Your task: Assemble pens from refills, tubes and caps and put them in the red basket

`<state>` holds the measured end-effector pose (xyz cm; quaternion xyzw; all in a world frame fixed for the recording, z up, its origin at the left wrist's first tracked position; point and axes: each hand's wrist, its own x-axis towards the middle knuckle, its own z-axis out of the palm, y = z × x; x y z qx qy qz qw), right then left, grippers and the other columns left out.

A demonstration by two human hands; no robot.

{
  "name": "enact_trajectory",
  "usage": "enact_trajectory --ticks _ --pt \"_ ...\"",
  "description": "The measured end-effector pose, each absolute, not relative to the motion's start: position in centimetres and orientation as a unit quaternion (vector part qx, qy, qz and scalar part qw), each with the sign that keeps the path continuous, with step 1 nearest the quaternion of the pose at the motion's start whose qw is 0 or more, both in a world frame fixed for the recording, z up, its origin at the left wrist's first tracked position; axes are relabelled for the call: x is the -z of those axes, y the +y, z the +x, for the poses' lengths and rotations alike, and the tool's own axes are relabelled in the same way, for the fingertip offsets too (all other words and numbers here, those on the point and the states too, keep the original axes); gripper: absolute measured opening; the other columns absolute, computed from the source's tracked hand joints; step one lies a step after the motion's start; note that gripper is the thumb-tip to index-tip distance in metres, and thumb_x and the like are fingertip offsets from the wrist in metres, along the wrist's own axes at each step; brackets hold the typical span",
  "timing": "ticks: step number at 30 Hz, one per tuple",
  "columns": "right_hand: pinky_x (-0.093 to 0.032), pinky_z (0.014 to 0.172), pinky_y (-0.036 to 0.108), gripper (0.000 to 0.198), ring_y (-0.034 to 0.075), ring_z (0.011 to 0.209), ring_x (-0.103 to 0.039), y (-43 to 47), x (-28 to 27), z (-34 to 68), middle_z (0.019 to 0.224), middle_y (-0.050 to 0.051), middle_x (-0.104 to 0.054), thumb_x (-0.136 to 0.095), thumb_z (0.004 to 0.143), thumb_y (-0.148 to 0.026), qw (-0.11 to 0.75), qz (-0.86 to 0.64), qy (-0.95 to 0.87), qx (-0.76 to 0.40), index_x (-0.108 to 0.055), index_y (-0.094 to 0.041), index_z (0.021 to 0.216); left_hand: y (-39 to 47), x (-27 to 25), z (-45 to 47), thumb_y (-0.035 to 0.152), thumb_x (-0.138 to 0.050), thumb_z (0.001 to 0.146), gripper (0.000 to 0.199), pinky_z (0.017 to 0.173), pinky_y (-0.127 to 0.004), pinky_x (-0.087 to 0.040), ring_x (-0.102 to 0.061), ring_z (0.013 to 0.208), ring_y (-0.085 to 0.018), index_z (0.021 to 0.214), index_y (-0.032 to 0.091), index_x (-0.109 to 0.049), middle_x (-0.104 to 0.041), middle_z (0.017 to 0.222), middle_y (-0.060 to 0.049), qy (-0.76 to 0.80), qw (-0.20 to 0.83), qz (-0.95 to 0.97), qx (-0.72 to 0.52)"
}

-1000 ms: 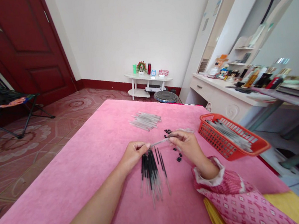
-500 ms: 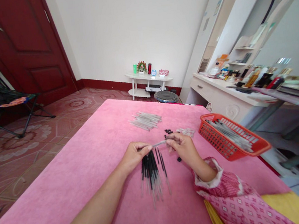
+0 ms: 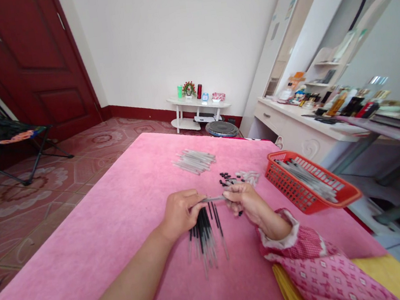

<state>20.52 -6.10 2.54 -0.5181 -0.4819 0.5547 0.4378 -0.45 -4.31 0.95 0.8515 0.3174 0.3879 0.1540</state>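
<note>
Between my two hands a thin greyish pen barrel (image 3: pixel 214 198) is held level above the pink cloth. My left hand (image 3: pixel 184 213) pinches its left end, fingers closed; my right hand (image 3: pixel 244 198) grips the right end between thumb and fingers. Below them lies a bunch of pen refills (image 3: pixel 202 234), black at the top and pale lower down, with a few more set apart at its right. Small black caps (image 3: pixel 224 175) and whitish short pieces (image 3: pixel 250 176) are scattered just beyond my right hand. Farther off rests a pile of pale pen barrels (image 3: pixel 194 160).
An orange-red plastic basket (image 3: pixel 312 181) full of grey pen-like sticks stands at the table's right. Yellow cloth (image 3: pixel 389 275) lies near the right front edge. Beyond are a dressing table (image 3: pixel 304 125) with bottles, a low white shelf (image 3: pixel 185 123) and a folding chair (image 3: pixel 0 133).
Both hands have lowered slightly with the pen barrel between them, and my left hand has turned more knuckles-up. More small pieces show beyond my right hand.
</note>
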Motion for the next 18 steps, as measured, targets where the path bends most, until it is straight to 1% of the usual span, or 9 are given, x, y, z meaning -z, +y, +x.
enact_trajectory --ticks 2,4,8,11,13,14,16,18 --pt "-0.034 0.028 0.016 0.029 0.005 0.029 -0.039 -6.2 -2.7 20.8 0.045 -0.003 -0.053 -0.069 0.062 -0.037 0.404 -0.521 -0.475 -0.583 -0.054 -0.014 0.056 -4.4 -0.9 -0.5 0.032 -0.046 0.087 0.028 0.056 -0.026 -0.033 -0.049 0.058 -0.014 0.091 0.018 -0.07 -0.057 0.064 -0.004 0.3 0.112 0.87 -0.375" --pt "-0.031 0.027 0.016 0.03 0.004 0.028 -0.038 -6.2 -3.0 21.0 0.043 -0.003 -0.052 -0.069 0.062 -0.037 0.385 -0.524 -0.483 -0.586 -0.053 -0.014 0.054 -4.4 -0.8 -0.5 0.032 -0.045 0.087 0.028 0.056 -0.026 -0.033 -0.05 0.059 -0.014 0.092 0.018 -0.069 -0.057 0.064 -0.004 0.293 0.092 0.877 -0.37" --pt "-0.028 0.026 0.015 0.029 0.004 0.027 -0.036 -6.4 -3.4 21.2 0.04 -0.004 -0.049 -0.067 0.063 -0.036 0.379 -0.521 -0.494 -0.584 -0.051 -0.014 0.054 -4.6 -0.9 -0.5 0.03 -0.046 0.087 0.026 0.055 -0.025 -0.033 -0.049 0.057 -0.013 0.091 0.018 -0.069 -0.057 0.062 -0.004 0.293 0.09 0.87 -0.386" --pt "-0.026 0.026 0.015 0.025 0.003 0.027 -0.029 -6.4 -3.7 21.2 0.04 -0.006 -0.046 -0.068 0.061 -0.032 0.381 -0.507 -0.465 -0.618 -0.051 -0.015 0.056 -4.8 -0.9 -0.4 0.029 -0.048 0.085 0.025 0.055 -0.025 -0.033 -0.048 0.056 -0.013 0.091 0.018 -0.07 -0.056 0.062 -0.004 0.292 0.099 0.864 -0.398" --pt "-0.028 0.027 0.016 0.025 0.003 0.028 -0.028 -6.4 -3.9 20.9 0.042 -0.007 -0.045 -0.068 0.062 -0.033 0.411 -0.493 -0.441 -0.627 -0.051 -0.015 0.058 -4.8 -0.9 -0.1 0.029 -0.049 0.085 0.024 0.056 -0.024 -0.035 -0.049 0.057 -0.013 0.087 0.018 -0.07 -0.056 0.062 -0.004 0.31 0.143 0.846 -0.409" --pt "-0.032 0.028 0.016 0.025 0.003 0.03 -0.03 -6.4 -4.0 20.5 0.044 -0.006 -0.046 -0.068 0.063 -0.035 0.442 -0.484 -0.429 -0.621 -0.052 -0.015 0.06 -4.7 -0.8 0.2 0.03 -0.05 0.084 0.023 0.057 -0.024 -0.036 -0.05 0.058 -0.013 0.085 0.017 -0.07 -0.058 0.063 -0.004 0.325 0.178 0.829 -0.419" --pt "-0.042 0.037 0.02 0.028 0.006 0.037 -0.039 -6.5 -4.1 19.5 0.052 -0.004 -0.051 -0.066 0.067 -0.041 0.518 -0.459 -0.412 -0.593 -0.055 -0.016 0.066 -4.6 -0.8 0.7 0.031 -0.051 0.083 0.023 0.06 -0.024 -0.04 -0.054 0.063 -0.014 0.083 0.016 -0.069 -0.061 0.068 -0.005 0.358 0.269 0.773 -0.449" --pt "-0.05 0.049 0.024 0.029 0.008 0.046 -0.047 -6.6 -4.2 18.3 0.06 -0.003 -0.054 -0.067 0.067 -0.044 0.568 -0.428 -0.417 -0.566 -0.058 -0.017 0.076 -4.6 -0.8 1.1 0.034 -0.052 0.083 0.025 0.062 -0.024 -0.042 -0.056 0.067 -0.016 0.084 0.014 -0.068 -0.064 0.073 -0.005 0.375 0.351 0.714 -0.475"
